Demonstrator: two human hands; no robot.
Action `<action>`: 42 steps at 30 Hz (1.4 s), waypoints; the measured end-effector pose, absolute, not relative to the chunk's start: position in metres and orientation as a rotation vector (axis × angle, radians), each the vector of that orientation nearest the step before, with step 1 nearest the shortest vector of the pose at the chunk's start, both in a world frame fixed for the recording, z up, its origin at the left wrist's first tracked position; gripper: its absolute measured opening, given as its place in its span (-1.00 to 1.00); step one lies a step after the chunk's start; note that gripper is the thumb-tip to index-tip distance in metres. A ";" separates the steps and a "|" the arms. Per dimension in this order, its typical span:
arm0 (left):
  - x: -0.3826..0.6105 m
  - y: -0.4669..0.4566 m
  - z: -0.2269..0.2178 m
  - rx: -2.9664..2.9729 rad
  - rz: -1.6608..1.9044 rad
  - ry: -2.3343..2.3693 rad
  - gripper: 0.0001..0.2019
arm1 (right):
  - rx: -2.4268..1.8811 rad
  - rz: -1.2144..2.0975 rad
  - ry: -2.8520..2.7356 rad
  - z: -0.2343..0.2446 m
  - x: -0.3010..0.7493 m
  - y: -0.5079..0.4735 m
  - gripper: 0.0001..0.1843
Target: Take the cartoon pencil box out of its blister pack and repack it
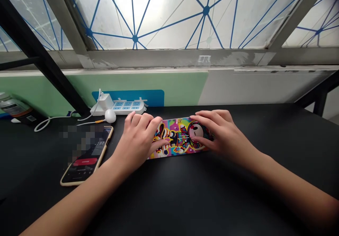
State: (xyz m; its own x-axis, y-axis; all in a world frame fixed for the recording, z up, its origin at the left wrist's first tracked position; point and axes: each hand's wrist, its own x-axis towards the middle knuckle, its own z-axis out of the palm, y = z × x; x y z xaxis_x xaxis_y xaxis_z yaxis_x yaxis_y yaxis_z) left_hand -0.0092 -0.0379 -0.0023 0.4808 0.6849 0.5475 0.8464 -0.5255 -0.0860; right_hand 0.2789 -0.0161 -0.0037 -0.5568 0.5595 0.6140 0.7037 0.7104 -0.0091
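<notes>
A flat rectangular case or card with a bright cartoon print (180,137) lies lengthwise on the black table; I cannot tell which it is. The printed figure lies sideways, its round head toward the right end. My left hand (141,133) grips the left end, fingers bent over the far edge and thumb on the printed face. At the other end, my right hand (215,130) holds on in the same way, with its thumb across the figure's head. Both outer ends of the printed piece are partly hidden under the hands.
Left of my left hand lies a phone (86,162) in a pale case, screen lit. Behind it, a white power strip (128,106) with a plugged-in charger and cable (91,122) sits against the wall. A dark bottle (18,109) is at far left. Black metal posts (53,66) flank the table (169,200).
</notes>
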 end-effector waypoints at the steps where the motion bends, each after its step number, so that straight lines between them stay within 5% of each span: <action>1: -0.009 -0.040 0.001 -2.363 -0.642 -1.276 -0.58 | -0.958 -0.392 -2.321 -0.003 0.279 -0.018 -0.51; 8: -0.003 -0.064 0.015 -2.404 -0.552 -1.130 -0.97 | -0.862 -0.634 -2.309 0.004 0.266 -0.057 -0.87; 15: 0.008 -0.066 0.014 -2.596 -0.117 -1.100 -0.84 | -0.808 -0.594 -2.564 -0.016 0.249 -0.071 -0.70; 18: 0.008 -0.062 0.013 -2.677 -0.108 -1.119 -0.60 | -0.743 -0.484 -2.644 -0.023 0.248 -0.068 -0.73; 23: 0.000 -0.051 0.006 -2.823 -0.219 -1.171 -0.58 | -0.599 -0.329 -2.632 -0.020 0.249 -0.066 -0.78; 30: -0.010 -0.038 -0.013 -2.800 -0.363 -1.413 -0.35 | -0.844 -0.218 -2.824 -0.030 0.257 -0.049 -0.06; 42: -0.011 -0.043 -0.007 -2.587 -0.408 -1.260 -0.22 | -0.954 -0.362 -2.669 -0.018 0.267 -0.045 -0.26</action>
